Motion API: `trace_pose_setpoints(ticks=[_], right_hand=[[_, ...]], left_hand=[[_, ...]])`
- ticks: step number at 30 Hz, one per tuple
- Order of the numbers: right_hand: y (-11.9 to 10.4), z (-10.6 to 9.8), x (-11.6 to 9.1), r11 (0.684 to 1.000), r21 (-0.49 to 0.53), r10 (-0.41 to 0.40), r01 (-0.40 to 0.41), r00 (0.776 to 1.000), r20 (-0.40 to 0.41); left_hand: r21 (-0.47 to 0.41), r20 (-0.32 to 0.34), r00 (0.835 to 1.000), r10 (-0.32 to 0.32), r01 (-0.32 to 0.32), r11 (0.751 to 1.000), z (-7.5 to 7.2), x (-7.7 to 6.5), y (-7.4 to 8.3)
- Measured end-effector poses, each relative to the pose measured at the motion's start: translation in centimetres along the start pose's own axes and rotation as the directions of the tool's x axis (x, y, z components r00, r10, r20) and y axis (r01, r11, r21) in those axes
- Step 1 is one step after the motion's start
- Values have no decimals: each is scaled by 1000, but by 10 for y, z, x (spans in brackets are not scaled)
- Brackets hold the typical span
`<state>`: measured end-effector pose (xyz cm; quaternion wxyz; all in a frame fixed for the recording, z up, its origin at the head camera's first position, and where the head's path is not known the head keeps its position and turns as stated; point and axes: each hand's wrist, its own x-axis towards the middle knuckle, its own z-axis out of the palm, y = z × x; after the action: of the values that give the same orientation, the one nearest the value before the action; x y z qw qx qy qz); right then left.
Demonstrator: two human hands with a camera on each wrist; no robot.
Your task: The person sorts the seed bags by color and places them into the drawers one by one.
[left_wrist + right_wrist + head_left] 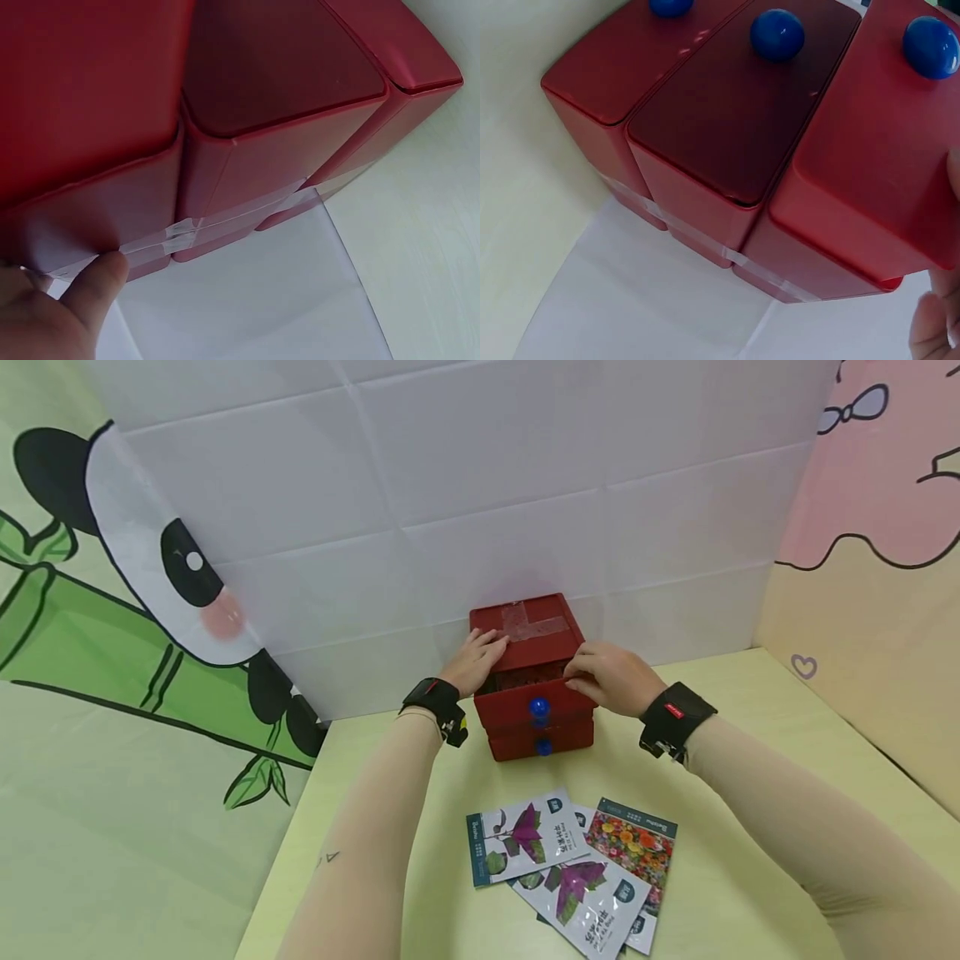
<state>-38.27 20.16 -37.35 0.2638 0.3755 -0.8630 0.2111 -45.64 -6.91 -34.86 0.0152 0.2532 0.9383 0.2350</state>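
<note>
At the middle of the head view, the red drawer box points its blue knobs down-frame, its fronts longest crosswise. The top drawer sticks out, its inside mostly hidden. The left hand rests extended on the box; whether the right hand, cropped in its wrist view, pinches the drawer is unclear.

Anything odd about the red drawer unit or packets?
Clear tape crosses the top of the red drawer unit and runs along both sides, like a makeshift fix. The printed packets lie askew, overlapping at different angles. No spill visible.
</note>
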Motion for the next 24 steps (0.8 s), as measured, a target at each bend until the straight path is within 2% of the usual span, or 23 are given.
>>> trace_pose_setpoints(ticks=[3, 8, 10, 16, 24], right_hand=[[3, 2, 5, 1000, 9, 19, -19, 1000, -4], [8, 5, 12, 997, -3, 74, -73, 997, 6], [9, 5, 13, 996, -3, 90, -90, 996, 16], [13, 5, 17, 990, 15, 140, -142, 988, 65], [18, 8, 20, 979, 10, 200, -202, 972, 120]], left_hand=[[-13, -24, 1000, 2, -2, 1000, -2, -2, 0], [-28, -83, 995, 55, -57, 998, -7, -6, 5], [2, -69, 995, 66, -66, 998, -9, -8, 7], [128, 30, 998, 51, -55, 990, -9, -15, 10], [222, 51, 996, 74, -84, 972, -4, -18, 7]])
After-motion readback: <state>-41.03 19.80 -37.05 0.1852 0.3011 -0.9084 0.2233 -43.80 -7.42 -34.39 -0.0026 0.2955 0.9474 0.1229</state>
